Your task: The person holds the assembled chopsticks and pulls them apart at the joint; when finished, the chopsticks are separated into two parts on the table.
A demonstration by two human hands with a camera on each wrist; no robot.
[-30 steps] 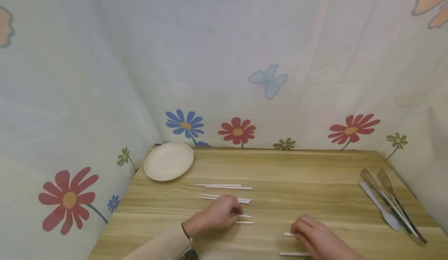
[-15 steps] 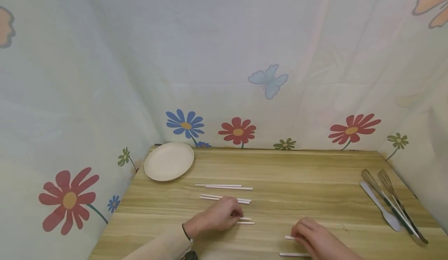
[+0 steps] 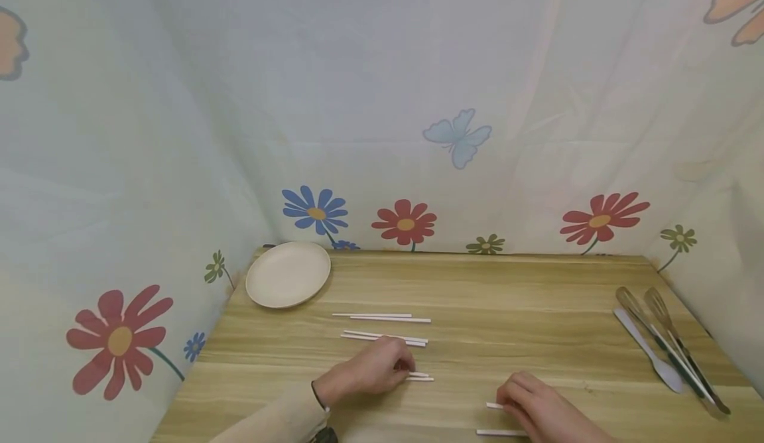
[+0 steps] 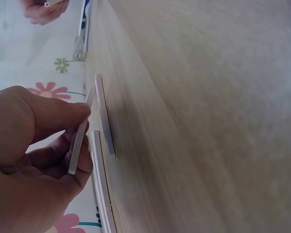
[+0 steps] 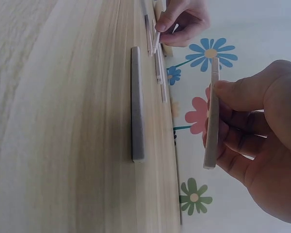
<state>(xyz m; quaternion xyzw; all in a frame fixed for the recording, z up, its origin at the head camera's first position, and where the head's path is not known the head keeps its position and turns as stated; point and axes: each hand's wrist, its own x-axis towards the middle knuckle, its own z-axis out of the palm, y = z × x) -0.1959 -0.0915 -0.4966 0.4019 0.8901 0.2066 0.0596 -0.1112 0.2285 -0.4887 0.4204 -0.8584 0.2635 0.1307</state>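
Between thumb and fingers, my left hand [image 3: 373, 365] pinches a white chopstick [image 4: 78, 145], its end slanting down close beside another chopstick [image 4: 105, 119] that lies on the table. In the head view the left hand covers most of both. Farther right, my right hand [image 3: 534, 403] pinches a second white chopstick [image 5: 212, 121] above the table. Nearer the person, a loose chopstick [image 5: 137, 107] lies flat, partly hidden by the right hand in the head view. Beyond the left hand lie two pairs of chopsticks, a nearer pair [image 3: 358, 337] and a farther pair [image 3: 388, 319].
A cream plate [image 3: 288, 275] sits at the table's back left corner. Along the right side lie a pale spoon [image 3: 647, 350] and two whisk-like metal utensils [image 3: 671, 340]. A flower-printed curtain [image 3: 358, 98] encloses the wooden table [image 3: 477, 297] at the back and sides.
The chopstick in my left hand has come down towards the person, closer to the one lying beside it. My right hand has shifted slightly towards the person, still holding its chopstick.
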